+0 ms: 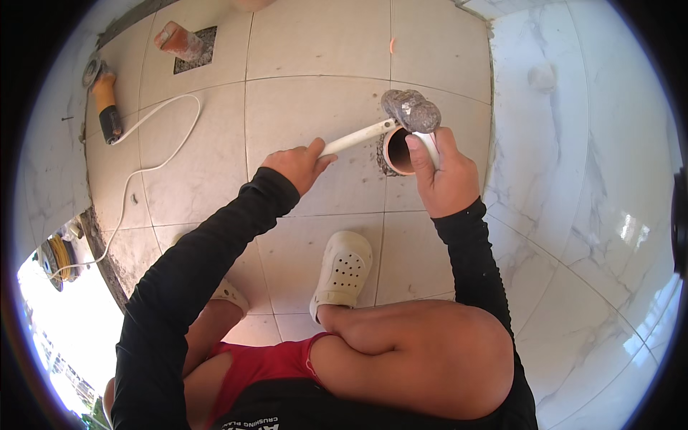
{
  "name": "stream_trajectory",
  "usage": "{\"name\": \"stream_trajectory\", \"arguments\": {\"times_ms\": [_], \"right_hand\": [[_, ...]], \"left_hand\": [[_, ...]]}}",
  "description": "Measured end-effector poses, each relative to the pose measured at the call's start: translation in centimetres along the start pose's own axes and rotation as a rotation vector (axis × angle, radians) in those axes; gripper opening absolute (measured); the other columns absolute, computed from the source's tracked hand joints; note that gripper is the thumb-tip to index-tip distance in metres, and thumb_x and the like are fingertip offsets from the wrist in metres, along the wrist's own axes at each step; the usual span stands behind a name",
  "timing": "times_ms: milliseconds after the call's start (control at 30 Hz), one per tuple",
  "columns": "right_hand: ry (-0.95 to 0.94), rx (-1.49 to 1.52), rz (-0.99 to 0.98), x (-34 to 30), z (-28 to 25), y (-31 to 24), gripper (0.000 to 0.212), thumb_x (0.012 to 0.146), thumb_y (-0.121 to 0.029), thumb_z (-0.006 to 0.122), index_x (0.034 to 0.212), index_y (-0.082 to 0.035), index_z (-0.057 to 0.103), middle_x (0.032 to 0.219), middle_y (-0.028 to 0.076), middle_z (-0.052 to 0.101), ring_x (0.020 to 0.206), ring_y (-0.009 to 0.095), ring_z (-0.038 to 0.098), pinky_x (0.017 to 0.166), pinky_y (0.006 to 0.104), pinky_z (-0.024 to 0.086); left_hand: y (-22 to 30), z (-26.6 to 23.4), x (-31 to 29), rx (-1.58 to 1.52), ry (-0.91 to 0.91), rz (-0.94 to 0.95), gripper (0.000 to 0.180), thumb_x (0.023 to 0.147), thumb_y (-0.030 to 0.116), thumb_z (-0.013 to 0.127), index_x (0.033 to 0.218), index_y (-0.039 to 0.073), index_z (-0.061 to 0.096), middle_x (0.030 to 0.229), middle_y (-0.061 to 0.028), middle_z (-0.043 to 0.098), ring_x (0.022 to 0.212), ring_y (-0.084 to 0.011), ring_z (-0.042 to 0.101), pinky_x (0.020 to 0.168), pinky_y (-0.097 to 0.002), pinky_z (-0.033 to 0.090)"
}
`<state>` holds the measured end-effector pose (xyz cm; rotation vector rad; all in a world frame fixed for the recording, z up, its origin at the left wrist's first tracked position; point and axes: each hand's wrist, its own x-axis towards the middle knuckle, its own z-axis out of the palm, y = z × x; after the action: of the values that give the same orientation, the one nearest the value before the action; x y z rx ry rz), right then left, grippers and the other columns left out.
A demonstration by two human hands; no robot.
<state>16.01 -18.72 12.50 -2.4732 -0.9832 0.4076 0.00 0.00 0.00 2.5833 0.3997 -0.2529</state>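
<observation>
My left hand (295,166) is closed round the white handle (358,137) of a hammer. Its lumpy grey head (412,111), which looks crusted with mortar, is just beyond the far rim of an orange pipe (398,159). That pipe stands open-topped in a rough cutout in the tiled floor. Beside the pipe's right rim, my right hand (446,175) pinches a short white piece (430,145) between thumb and fingers. The white piece's upper end meets or passes under the hammer head; its exact kind is hidden.
An angle grinder (106,104) lies at the far left, its white cord (154,170) looping over the floor. Near it, an orange block-like piece (179,41) sits in a square cutout. A marbled wall (566,143) rises on the right. My beige clog (344,269) is below the pipe.
</observation>
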Motion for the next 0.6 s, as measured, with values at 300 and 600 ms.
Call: {"name": "stream_trajectory", "arguments": {"times_ms": [300,600], "right_hand": [[-0.083,-0.152,-0.024,-0.1,3.3,0.7,0.035,0.098,-0.041,0.057,0.102,-0.007,0.053,0.071,0.015,0.065,0.065,0.038,0.066,0.055,0.0437,0.053],[0.067,0.103,0.017,0.1,0.7,1.1,0.038,0.099,-0.042,0.057,0.102,-0.004,0.057,0.072,0.019,0.065,0.064,0.041,0.064,0.054,0.0429,0.050]], "left_hand": [[-0.3,-0.7,0.0,-0.041,-0.014,-0.067,0.036,0.100,0.046,0.051,0.100,0.010,0.048,0.062,-0.0146,0.062,0.056,-0.0378,0.063,0.050,-0.0475,0.050],[0.0,-0.3,0.0,-0.141,-0.096,-0.115,0.038,0.101,0.047,0.049,0.103,0.010,0.049,0.060,-0.0161,0.061,0.056,-0.0392,0.063,0.051,-0.0490,0.051]]}}
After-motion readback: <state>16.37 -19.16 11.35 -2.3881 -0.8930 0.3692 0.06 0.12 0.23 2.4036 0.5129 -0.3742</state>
